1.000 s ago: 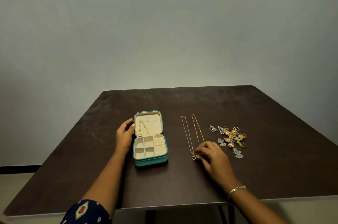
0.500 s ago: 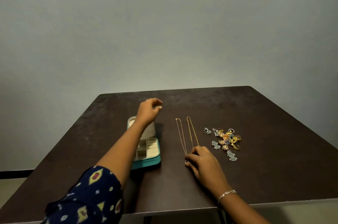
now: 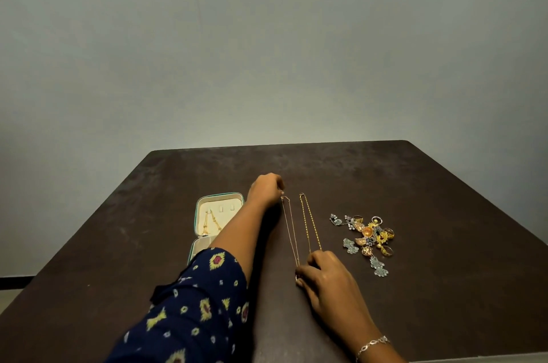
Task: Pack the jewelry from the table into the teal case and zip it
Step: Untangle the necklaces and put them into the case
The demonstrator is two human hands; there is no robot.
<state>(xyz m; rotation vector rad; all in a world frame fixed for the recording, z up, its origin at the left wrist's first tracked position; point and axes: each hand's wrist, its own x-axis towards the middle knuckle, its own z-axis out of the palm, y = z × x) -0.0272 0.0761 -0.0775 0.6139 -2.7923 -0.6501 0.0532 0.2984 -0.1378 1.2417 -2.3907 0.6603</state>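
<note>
I judge I'm at the start of lifting the thin chain (image 3: 289, 229) off the worktop (image 3: 430, 184), with most of the packing not yet done. My left hand (image 3: 265, 189) reaches across, its fingers (image 3: 275, 182) bunched together on the chain's far clasp end. My right hand (image 3: 324, 278) has its fingers (image 3: 318, 258) curled down and pinching the near end, where a small pendant just peeps out under the thumb. The chain lies straight between the two sets of fingers. The thicker chain (image 3: 310, 223) lies just to the right of it, its near loop running under my right fingers. The heap of earrings and rings (image 3: 367, 236) sits further right, apart from both hands. The teal case (image 3: 219, 195) lies open to the left of my left fingers, with a gold piece (image 3: 210, 221) already hung in its lid. Next, I think both ends need to rise together and travel left to the lid without snagging the thicker chain or letting the fine links knot. My own forearm and patterned sleeve (image 3: 201, 303) cover nearly all of the case's tray, so I cannot tell which compartments are filled. The clasp is too small to make out, and the heap is too tangled to count.
</note>
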